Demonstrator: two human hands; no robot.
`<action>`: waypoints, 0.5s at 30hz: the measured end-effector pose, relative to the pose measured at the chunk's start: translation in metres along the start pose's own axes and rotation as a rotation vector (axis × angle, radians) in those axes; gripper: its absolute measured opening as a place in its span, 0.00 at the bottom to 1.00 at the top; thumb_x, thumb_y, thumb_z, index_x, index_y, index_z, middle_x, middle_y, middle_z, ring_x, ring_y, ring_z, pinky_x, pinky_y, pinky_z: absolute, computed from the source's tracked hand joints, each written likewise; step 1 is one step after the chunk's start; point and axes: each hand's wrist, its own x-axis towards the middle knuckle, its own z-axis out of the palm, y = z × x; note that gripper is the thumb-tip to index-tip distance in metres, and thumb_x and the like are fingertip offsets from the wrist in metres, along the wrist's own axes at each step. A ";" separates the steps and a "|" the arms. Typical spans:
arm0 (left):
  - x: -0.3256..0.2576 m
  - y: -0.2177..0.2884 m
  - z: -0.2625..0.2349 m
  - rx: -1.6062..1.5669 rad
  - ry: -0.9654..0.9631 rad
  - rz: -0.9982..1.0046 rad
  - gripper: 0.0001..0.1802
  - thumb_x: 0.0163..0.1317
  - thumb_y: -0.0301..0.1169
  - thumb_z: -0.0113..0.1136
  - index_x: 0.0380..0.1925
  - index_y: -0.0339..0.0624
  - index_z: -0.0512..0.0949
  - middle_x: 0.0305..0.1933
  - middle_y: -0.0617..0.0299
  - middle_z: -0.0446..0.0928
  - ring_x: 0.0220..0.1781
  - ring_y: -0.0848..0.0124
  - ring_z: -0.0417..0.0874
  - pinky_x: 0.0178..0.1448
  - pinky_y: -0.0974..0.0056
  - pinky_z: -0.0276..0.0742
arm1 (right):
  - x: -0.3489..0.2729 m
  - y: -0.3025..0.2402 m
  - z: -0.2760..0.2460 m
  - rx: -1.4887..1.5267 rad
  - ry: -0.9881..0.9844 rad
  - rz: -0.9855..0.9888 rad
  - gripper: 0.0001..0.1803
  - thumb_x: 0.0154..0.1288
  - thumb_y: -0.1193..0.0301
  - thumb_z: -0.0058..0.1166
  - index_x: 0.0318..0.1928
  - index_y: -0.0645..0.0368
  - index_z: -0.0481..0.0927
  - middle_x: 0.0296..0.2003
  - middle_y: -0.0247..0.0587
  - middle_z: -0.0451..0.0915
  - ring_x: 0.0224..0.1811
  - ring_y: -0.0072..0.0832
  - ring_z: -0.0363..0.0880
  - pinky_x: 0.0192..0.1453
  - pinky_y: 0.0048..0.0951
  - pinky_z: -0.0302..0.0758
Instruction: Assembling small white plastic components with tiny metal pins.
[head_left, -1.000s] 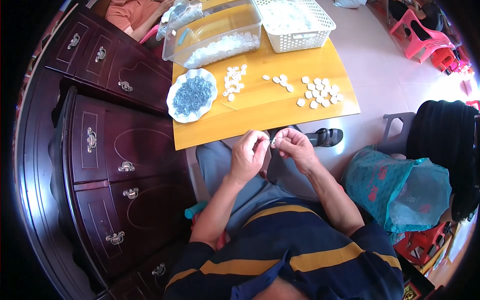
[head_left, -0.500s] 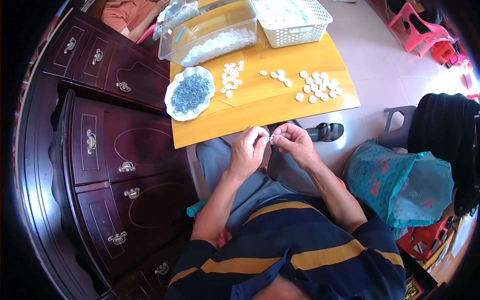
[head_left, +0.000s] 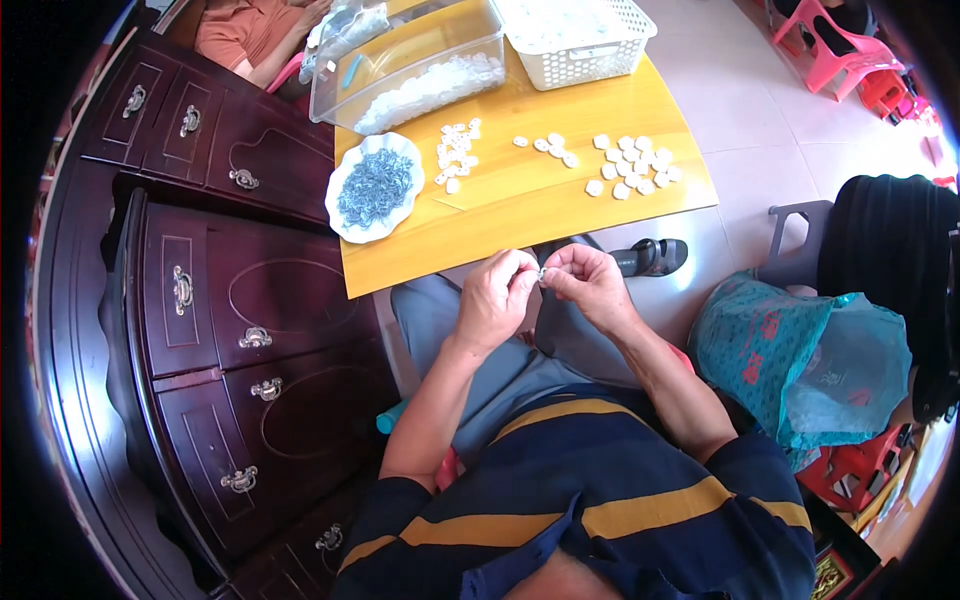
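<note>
Above my lap, just off the near table edge, my left hand (head_left: 497,296) and my right hand (head_left: 588,284) meet fingertip to fingertip. Both pinch a small white plastic piece (head_left: 542,276), mostly covered by the fingers. On the wooden table (head_left: 520,215) stands a white scalloped dish (head_left: 412,196) heaped with small dark metal parts (head_left: 375,188). Right of it lie several small white pieces with holes (head_left: 457,150). A short row of white pieces (head_left: 555,148) sits mid-table, and a cluster of rounded white pieces (head_left: 632,165) lies toward the right. A thin stick (head_left: 449,203) rests near the dish.
At the table's back are a clear plastic bin (head_left: 322,92) with translucent white parts and a white perforated basket (head_left: 590,70). A dark wooden cabinet (head_left: 285,300) closes off the left. A teal bag (head_left: 750,340) stands at right. Another person's arm (head_left: 285,50) shows at far left.
My hands stay together at nearly the same spot, with only slight finger movement around the white piece. The table and its things have shifted slightly left in the view.
</note>
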 end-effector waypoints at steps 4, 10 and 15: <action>0.002 -0.005 0.000 -0.053 0.001 0.013 0.04 0.64 0.22 0.62 0.38 0.36 0.78 0.35 0.54 0.83 0.35 0.60 0.85 0.41 0.61 0.80 | 0.000 -0.003 -0.001 0.026 -0.017 -0.003 0.03 0.71 0.75 0.61 0.43 0.60 0.82 0.35 0.30 0.85 0.35 0.13 0.81 0.38 0.16 0.76; 0.015 0.000 -0.004 -0.293 0.034 -0.121 0.07 0.66 0.21 0.63 0.44 0.34 0.80 0.35 0.64 0.82 0.34 0.80 0.83 0.40 0.72 0.80 | 0.001 -0.016 -0.004 0.142 0.060 -0.010 0.03 0.71 0.74 0.62 0.43 0.58 0.81 0.35 0.29 0.84 0.34 0.11 0.79 0.37 0.14 0.74; 0.053 -0.011 0.002 -0.137 0.105 -0.020 0.10 0.67 0.23 0.61 0.47 0.35 0.81 0.37 0.56 0.83 0.32 0.70 0.84 0.40 0.67 0.81 | 0.005 -0.019 -0.017 0.164 0.106 -0.066 0.04 0.71 0.71 0.62 0.42 0.57 0.81 0.35 0.32 0.86 0.30 0.12 0.78 0.35 0.16 0.72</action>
